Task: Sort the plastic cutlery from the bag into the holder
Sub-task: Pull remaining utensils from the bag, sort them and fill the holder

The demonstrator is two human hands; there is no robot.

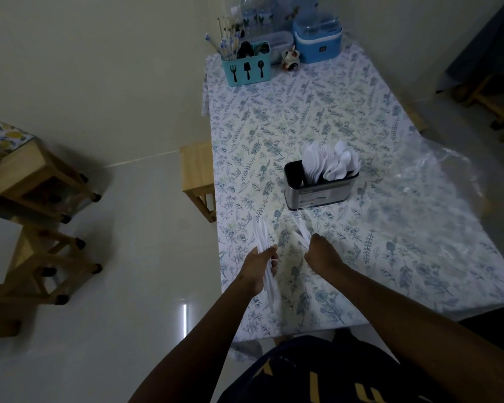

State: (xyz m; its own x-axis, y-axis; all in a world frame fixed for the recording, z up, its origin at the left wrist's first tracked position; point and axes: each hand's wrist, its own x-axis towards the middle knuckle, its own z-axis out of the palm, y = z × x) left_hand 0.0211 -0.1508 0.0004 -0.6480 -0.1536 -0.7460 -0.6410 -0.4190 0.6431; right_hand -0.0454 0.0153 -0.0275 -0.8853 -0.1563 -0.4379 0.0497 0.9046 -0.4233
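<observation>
A metal holder [322,193] with a black inside stands mid-table; its right part is packed with white plastic spoons [330,164], and its left compartment looks empty. My left hand [259,267] grips a bundle of white plastic cutlery [264,242] near the table's left edge, handles trailing toward me. My right hand [320,255] is closed around a few white plastic pieces [301,232] that point toward the holder. A crumpled clear plastic bag [445,181] lies to the holder's right.
The table wears a floral cloth [303,112]. At its far end stand a teal cutlery caddy [246,68], a blue cooler box [317,43], bottles and a small jar [290,59]. Wooden stools [197,175] sit on the floor to the left.
</observation>
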